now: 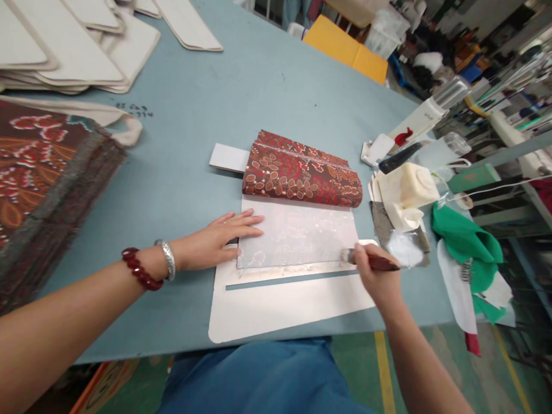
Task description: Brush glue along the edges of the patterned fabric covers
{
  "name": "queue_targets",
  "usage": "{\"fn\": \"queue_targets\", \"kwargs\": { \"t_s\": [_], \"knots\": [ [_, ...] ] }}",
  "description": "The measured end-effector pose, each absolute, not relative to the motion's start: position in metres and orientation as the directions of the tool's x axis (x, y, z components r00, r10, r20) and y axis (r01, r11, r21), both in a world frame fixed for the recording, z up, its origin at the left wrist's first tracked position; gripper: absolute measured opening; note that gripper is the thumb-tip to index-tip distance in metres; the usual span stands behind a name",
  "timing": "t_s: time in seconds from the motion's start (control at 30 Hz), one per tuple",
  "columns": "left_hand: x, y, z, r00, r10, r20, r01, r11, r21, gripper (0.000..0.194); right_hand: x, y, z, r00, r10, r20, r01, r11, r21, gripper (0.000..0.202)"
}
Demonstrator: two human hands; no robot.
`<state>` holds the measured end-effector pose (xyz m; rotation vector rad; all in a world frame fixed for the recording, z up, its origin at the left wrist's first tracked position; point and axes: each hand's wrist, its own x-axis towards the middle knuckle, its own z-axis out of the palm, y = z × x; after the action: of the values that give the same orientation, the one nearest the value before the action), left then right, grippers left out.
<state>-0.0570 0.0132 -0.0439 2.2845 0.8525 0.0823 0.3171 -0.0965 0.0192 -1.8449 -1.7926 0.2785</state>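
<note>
My right hand [378, 275] grips a brush [382, 263] with a dark red-brown wooden handle. Its bristles touch the right end of the lower edge of a pale, whitish panel [297, 233], the plain side of patterned fabric. My left hand [226, 237] lies with fingers spread on the panel's left edge. Beyond the panel, the dark red floral fabric [302, 175] is folded over, and a white strip [228, 157] sticks out at its left. Underneath is a white card template [276, 313] with a long slot near the panel's edge.
White boards [64, 46] are piled at the far left, above a stack of floral fabric [34, 172]. To the right stand a cream plastic container [407, 192] and a white gluey patch [405, 248] on a scrap. Green cloth [468, 244] hangs at the table's right edge.
</note>
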Motion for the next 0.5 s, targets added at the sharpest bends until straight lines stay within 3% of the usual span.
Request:
{"fn": "queue_targets", "kwargs": {
  "t_s": [0.1,0.2,0.3,0.4,0.5],
  "knots": [
    [-0.056,0.013,-0.039,0.781,0.594,-0.193,0.568,-0.547,0.615,0.057,0.21,-0.088,0.01,-0.244,0.939,0.241,0.673,0.343,-0.656,0.036],
    [-0.056,0.012,-0.038,0.777,0.599,-0.195,0.576,-0.551,0.604,0.056,0.159,-0.085,0.009,-0.398,0.88,0.26,0.558,0.457,-0.693,0.031],
    [-0.058,0.012,-0.039,0.78,0.601,-0.172,0.566,-0.561,0.604,0.057,0.217,-0.086,0.011,-0.253,0.948,0.193,0.644,0.314,-0.698,0.035],
    [-0.055,0.01,-0.038,0.781,0.61,-0.133,0.56,-0.59,0.581,0.054,0.33,-0.095,0.017,0.09,0.993,0.083,0.751,-0.013,-0.66,0.041],
    [-0.044,0.009,-0.032,0.771,0.634,-0.064,0.568,-0.638,0.52,0.044,0.398,-0.105,0.024,0.296,0.955,-0.032,0.678,-0.234,-0.697,0.038]
  ]
}}
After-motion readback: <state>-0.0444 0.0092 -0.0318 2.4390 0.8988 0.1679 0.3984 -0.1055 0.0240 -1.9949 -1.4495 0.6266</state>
